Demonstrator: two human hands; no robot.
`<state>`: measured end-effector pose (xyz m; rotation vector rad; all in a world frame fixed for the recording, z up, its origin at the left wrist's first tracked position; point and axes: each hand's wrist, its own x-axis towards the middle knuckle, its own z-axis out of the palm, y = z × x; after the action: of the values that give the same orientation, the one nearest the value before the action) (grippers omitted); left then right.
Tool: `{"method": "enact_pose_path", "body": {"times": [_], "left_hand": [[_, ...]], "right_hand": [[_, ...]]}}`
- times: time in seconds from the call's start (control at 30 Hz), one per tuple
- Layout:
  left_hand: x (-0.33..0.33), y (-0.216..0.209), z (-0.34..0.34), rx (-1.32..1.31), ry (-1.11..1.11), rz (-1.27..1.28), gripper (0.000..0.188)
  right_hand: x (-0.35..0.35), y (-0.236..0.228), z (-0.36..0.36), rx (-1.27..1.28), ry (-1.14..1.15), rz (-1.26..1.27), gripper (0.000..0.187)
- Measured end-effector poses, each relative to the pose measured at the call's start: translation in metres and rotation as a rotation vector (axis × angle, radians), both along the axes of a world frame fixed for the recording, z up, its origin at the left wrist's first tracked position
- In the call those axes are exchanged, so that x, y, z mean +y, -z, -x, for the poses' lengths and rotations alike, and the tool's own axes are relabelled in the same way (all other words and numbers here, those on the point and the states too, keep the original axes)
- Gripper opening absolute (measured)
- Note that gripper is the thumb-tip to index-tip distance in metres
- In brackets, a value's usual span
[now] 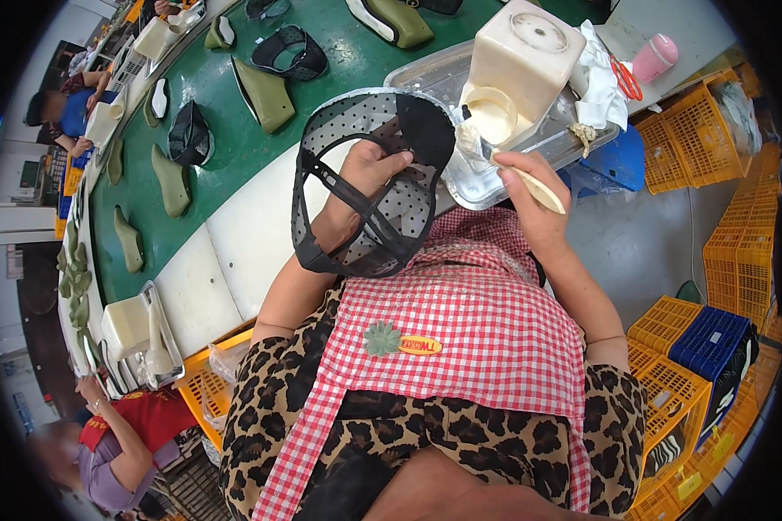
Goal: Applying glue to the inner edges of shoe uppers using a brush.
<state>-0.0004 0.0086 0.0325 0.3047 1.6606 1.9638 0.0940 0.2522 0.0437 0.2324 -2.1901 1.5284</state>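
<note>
A black mesh shoe upper with a dotted pattern and straps (343,113) is raised in front of me. My left hand (369,174) is closed on it, fingers reaching through its opening and the thumb on the inside. To the right, my right hand (534,204) grips a brush (543,193) by its cream handle. The brush's whitened end is beside the mouth of a cream plastic container (530,43), which holds pale, glue-like liquid. That container stands in a clear, smeared plastic tray (473,198).
Green shoe lasts (172,181) and other black uppers (290,54) lie on the green belt (226,156). A white cloth (601,82), red-handled scissors (626,80) and a pink bottle (655,57) are right of the tray. Orange crates (691,130) stand right. Other people work at left.
</note>
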Motion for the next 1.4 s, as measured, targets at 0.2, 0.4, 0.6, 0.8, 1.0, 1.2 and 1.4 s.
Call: {"method": "enact_pose_path", "body": {"times": [0.2, 0.4, 0.6, 0.8, 1.0, 1.2, 1.4], "left_hand": [[0.009, 0.001, -0.004, 0.09, -0.062, 0.069, 0.037], [0.002, 0.011, 0.007, 0.07, -0.097, -0.115, 0.03], [0.003, 0.004, 0.008, 0.171, -0.226, -0.132, 0.03], [0.008, 0.013, 0.007, 0.341, -0.316, -0.073, 0.02], [0.01, 0.011, 0.001, 0.505, -0.346, 0.161, 0.02], [0.016, 0.002, 0.0, 0.485, -0.518, -0.128, 0.018], [0.019, -0.013, 0.007, 0.591, -0.689, -0.136, 0.017]], "right_hand": [[-0.008, -0.025, 0.015, 0.142, -0.006, -0.112, 0.014], [-0.014, -0.003, 0.003, 0.089, -0.081, -0.124, 0.015], [-0.013, 0.0, -0.01, -0.054, -0.219, -0.079, 0.015], [-0.004, -0.012, -0.007, -0.071, -0.132, 0.019, 0.017], [-0.013, -0.02, 0.007, -0.091, -0.17, 0.041, 0.016], [-0.006, -0.014, -0.009, -0.347, -0.431, 0.207, 0.019], [-0.008, -0.011, -0.011, -0.184, -0.3, 0.071, 0.017]]}}
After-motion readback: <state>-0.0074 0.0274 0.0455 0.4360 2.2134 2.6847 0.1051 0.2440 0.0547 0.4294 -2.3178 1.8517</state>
